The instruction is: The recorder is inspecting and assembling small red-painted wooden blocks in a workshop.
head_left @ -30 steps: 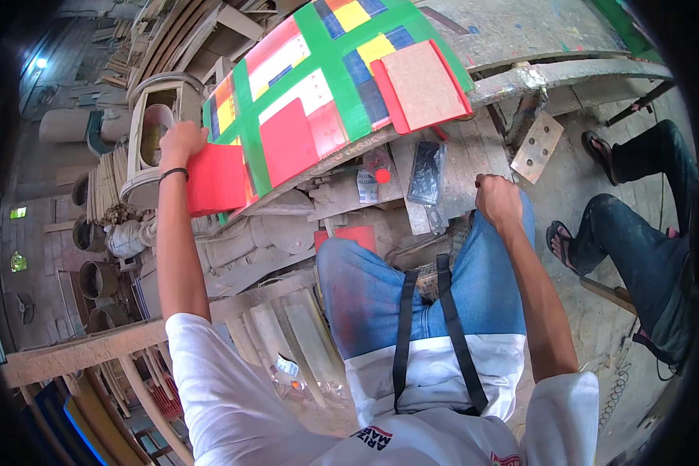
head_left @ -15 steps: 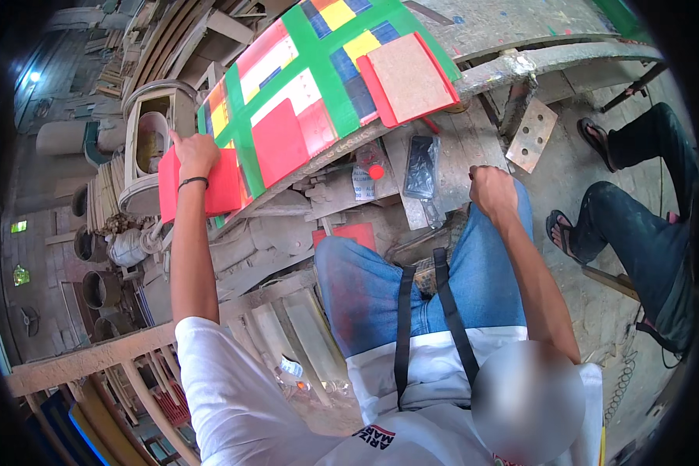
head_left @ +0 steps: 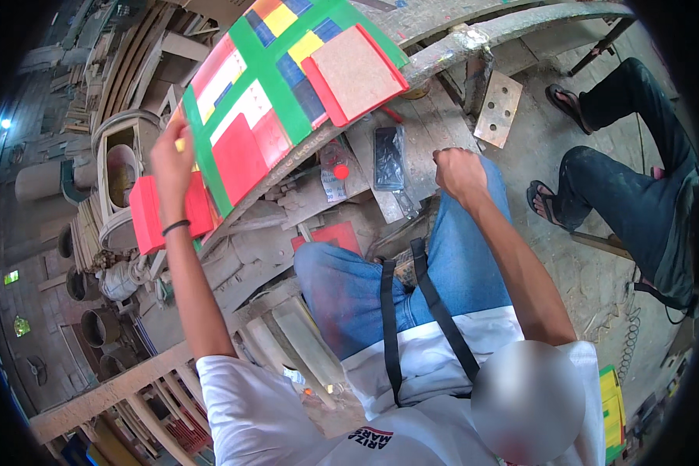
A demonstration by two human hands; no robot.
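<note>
My left hand (head_left: 172,167) is over the left end of a green board (head_left: 272,85) with yellow, blue, white and red patches. Motion smears its fingers, and a small yellow spot shows beside them. Just below that hand sits a stack of red panels (head_left: 151,213). A flat red piece (head_left: 241,155) lies mid-board; at the board's right end, a brown panel (head_left: 357,74) rests on red ones. My right hand (head_left: 460,175) is closed in a fist above my right knee. Whatever that fist may hold is hidden.
Under the board's near edge lie a black phone-like slab (head_left: 389,159) in clear plastic and a red-capped bottle (head_left: 339,172). Another person's legs (head_left: 598,182) are at the right, near a plate with holes (head_left: 499,110). A wooden railing (head_left: 109,396) stands at lower left.
My left hand has lifted from the red stack and moved toward the board's far left edge. The whole view has shifted. My right fist stays near the knee.
</note>
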